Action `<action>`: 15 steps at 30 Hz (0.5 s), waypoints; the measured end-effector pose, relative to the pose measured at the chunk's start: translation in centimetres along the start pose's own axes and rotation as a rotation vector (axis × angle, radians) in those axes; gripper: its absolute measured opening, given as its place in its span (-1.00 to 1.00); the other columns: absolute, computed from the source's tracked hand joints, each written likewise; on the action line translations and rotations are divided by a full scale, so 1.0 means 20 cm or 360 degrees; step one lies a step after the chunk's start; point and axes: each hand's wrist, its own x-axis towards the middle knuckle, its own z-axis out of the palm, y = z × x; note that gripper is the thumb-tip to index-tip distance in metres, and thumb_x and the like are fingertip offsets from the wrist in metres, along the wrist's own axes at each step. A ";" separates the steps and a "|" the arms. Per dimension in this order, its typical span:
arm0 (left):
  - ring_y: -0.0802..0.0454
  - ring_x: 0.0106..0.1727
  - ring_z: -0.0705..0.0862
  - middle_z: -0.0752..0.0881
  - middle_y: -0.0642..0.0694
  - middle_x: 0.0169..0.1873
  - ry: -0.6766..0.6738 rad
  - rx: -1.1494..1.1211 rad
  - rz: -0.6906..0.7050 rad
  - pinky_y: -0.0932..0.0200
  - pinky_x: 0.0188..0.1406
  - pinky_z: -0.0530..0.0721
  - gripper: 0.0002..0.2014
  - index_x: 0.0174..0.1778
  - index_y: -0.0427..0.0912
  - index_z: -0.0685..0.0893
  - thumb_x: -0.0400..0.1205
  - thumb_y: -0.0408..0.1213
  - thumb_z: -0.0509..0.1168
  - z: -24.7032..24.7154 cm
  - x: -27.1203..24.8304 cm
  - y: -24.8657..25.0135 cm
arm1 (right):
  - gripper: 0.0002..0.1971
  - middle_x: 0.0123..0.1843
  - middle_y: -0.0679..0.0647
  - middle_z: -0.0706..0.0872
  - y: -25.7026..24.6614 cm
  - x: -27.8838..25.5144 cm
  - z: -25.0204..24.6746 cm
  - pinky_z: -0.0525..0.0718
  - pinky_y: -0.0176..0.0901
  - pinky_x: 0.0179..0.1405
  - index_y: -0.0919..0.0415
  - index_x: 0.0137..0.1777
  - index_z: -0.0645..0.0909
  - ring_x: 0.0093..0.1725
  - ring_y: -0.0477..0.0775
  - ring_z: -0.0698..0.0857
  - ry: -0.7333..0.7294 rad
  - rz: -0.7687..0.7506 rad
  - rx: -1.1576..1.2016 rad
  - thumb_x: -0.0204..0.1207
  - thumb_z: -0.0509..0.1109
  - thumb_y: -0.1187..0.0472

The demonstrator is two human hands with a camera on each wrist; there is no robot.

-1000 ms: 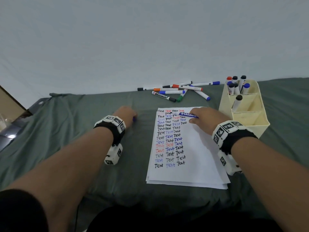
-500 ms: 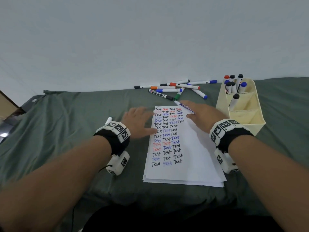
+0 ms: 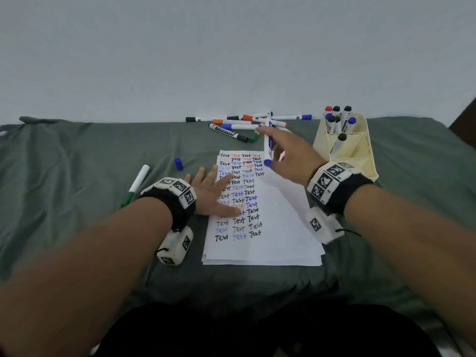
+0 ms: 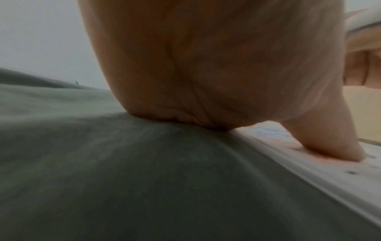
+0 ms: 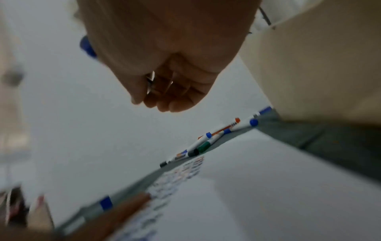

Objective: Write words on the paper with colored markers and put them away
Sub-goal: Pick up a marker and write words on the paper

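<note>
Your left hand (image 3: 209,191) flat, fingers spread on the paper (image 3: 273,228), right hand (image 3: 288,155) gripping the blue marker (image 3: 268,145) above the paper's far edge.

Left hand (image 3: 208,191) lay flat, fingers spread and straight, palm down, right hand (image 3: 288,155) was raised, fingers curled in a grip, both forearms extended forward.
</note>
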 end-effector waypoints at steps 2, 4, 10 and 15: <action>-0.18 0.71 -0.38 -0.44 0.05 0.69 -0.0011 -0.0021 0.0001 -0.36 0.63 -0.27 0.29 0.58 0.43 -0.43 -0.04 0.87 -0.13 -0.01 -0.01 0.00 | -0.65 -0.22 -0.23 0.62 -0.02 0.00 0.00 0.54 -0.39 -0.24 -0.05 0.41 0.68 -0.35 -0.31 0.59 0.0222 0.0121 0.0401 0.64 0.48 0.19; -0.19 0.71 -0.38 -0.43 0.04 0.69 -0.0019 -0.0029 -0.0003 -0.37 0.63 -0.27 0.29 0.59 0.42 -0.41 -0.03 0.86 -0.11 -0.02 -0.02 0.01 | -0.81 -0.35 -0.07 0.62 -0.04 -0.01 0.02 0.55 -0.34 -0.41 0.03 0.23 0.79 -0.46 -0.21 0.55 0.0432 0.0296 0.0996 0.68 0.44 0.13; -0.16 0.70 -0.39 -0.41 0.06 0.69 -0.0032 -0.0088 -0.0024 -0.40 0.58 -0.32 0.28 0.65 0.40 -0.29 0.05 0.80 0.06 -0.04 -0.05 0.02 | -0.79 -0.26 0.08 0.78 0.02 -0.06 0.15 0.80 -0.15 -0.19 0.26 -0.01 0.74 -0.32 0.03 0.70 0.0541 0.0885 0.2158 0.67 0.46 0.09; -0.14 0.70 -0.41 -0.42 0.09 0.69 -0.0037 -0.0116 -0.0037 -0.42 0.56 -0.33 0.30 0.64 0.42 -0.27 0.00 0.81 0.09 -0.04 -0.05 0.02 | -0.92 -0.21 0.22 0.80 0.12 -0.10 0.24 0.81 -0.20 -0.17 0.36 -0.08 0.71 -0.20 0.12 0.78 0.0641 0.0915 0.2186 0.53 0.52 0.50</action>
